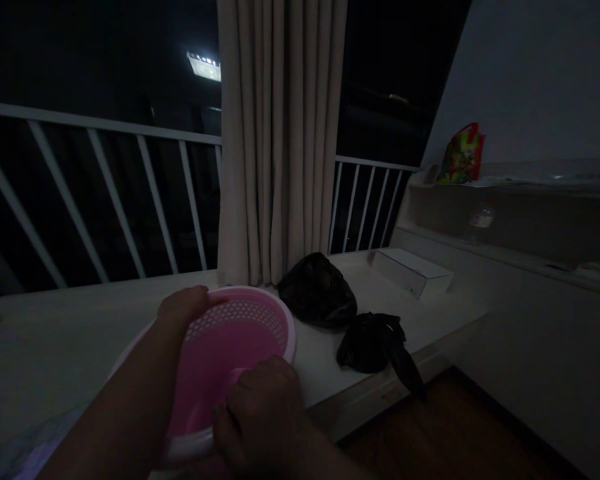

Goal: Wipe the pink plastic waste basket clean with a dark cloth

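A round pink plastic basket (pixel 230 340) with a pale rim and a band of small holes stands tilted in front of me on a white ledge. My left hand (pixel 187 305) reaches across it and grips the far left part of the rim. Over the basket's near right side, my right hand (pixel 265 407) is closed in a fist. A bit of pink shows at its knuckles, but the dim light hides what it is. Just beyond the basket sit a black plastic bag (pixel 320 291) and a smaller knotted black bag (pixel 373 343).
A white box (pixel 411 272) lies at the ledge's (pixel 320 370) far right. Behind it hang a beige curtain (pixel 280 147) and a white railing (pixel 115 187). Shelves at right hold a colourful bag (pixel 463 155) and a clear bottle (pixel 480 219). Purplish cloth (pixel 40 460) lies at lower left.
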`<state>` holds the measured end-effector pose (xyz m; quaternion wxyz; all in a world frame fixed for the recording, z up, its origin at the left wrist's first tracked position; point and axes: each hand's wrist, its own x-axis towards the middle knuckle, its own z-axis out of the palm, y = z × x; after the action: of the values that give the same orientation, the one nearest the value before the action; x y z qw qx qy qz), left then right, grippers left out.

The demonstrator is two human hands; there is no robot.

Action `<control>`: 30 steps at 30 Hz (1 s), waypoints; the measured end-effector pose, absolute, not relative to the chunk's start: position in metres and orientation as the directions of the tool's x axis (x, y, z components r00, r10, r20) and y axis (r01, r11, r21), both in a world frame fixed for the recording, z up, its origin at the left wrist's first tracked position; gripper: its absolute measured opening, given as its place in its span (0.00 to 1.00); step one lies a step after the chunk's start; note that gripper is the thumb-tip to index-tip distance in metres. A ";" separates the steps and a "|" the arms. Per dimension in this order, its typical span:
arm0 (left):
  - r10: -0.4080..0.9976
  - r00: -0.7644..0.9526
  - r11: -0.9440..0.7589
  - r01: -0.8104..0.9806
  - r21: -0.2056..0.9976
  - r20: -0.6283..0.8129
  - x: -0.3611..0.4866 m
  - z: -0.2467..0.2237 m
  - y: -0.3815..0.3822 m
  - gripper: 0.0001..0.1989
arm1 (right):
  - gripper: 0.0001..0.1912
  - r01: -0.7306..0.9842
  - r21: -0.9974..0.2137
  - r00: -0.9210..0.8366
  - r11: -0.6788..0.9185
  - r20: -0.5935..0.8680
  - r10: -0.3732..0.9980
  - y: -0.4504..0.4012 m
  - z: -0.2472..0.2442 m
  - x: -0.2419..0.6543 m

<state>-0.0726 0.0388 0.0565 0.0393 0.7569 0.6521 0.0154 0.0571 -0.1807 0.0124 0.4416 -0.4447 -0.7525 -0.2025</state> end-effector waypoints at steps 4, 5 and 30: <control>0.990 0.136 -0.133 0.989 0.069 -0.042 -0.071 0.060 0.036 0.39 | 0.16 0.860 -0.103 -0.193 0.499 0.841 0.506 -0.183 0.008 0.043; 0.990 0.134 -0.131 0.989 0.070 -0.041 -0.071 0.060 0.036 0.39 | 0.15 0.857 -0.092 -0.212 0.507 0.834 0.510 -0.183 0.008 0.043; 0.990 0.137 -0.134 0.988 0.080 -0.024 -0.076 0.055 0.044 0.43 | 0.13 0.893 -0.172 -0.007 0.417 0.919 0.394 -0.177 0.006 0.042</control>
<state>-0.0759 0.0440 0.0550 0.0379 0.7529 0.6568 0.0172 0.0417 -0.1771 0.0058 0.5136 -0.4824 -0.6668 -0.2426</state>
